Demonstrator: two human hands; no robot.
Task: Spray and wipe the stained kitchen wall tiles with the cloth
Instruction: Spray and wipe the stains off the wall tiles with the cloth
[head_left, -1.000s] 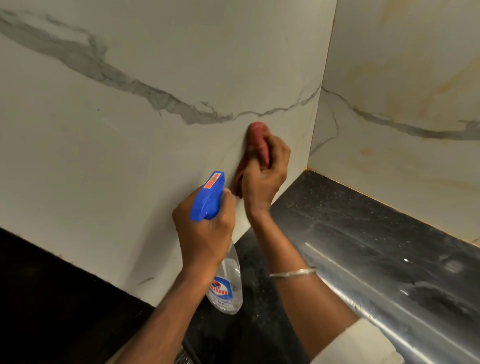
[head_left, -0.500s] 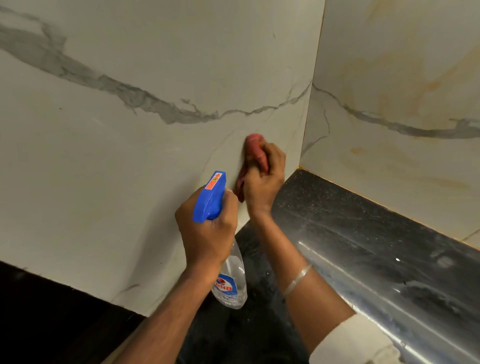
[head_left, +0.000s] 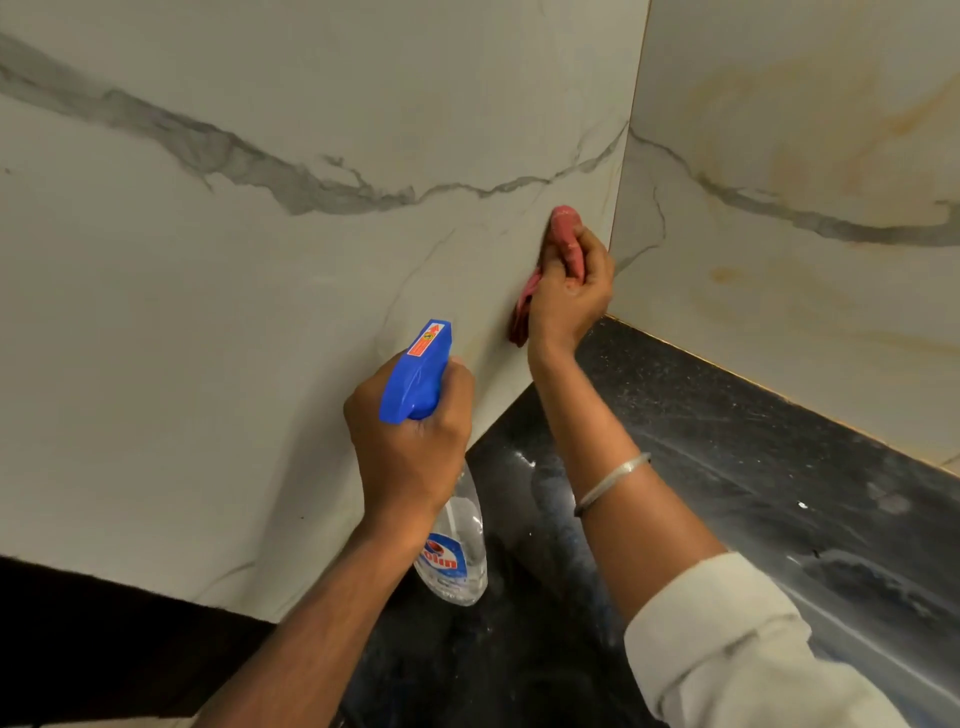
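Note:
My right hand (head_left: 569, 291) presses a bunched red cloth (head_left: 567, 231) flat against the white marble-look wall tile (head_left: 291, 322), close to the inside corner. My left hand (head_left: 410, 441) grips a clear spray bottle (head_left: 457, 551) by its blue trigger head (head_left: 418, 371). The nozzle points up toward the same tile, below and left of the cloth. On the right wall, the adjoining tile (head_left: 810, 218) carries yellowish-brown stains.
A glossy black speckled countertop (head_left: 727, 467) runs along the foot of both walls, reflecting light. A metal bangle (head_left: 610, 480) circles my right wrist, and a pale sleeve (head_left: 727, 639) covers the forearm. A dark area lies at the lower left under the tile edge.
My right hand has slid the cloth rightward toward the corner of the walls. The left hand keeps the bottle in much the same place.

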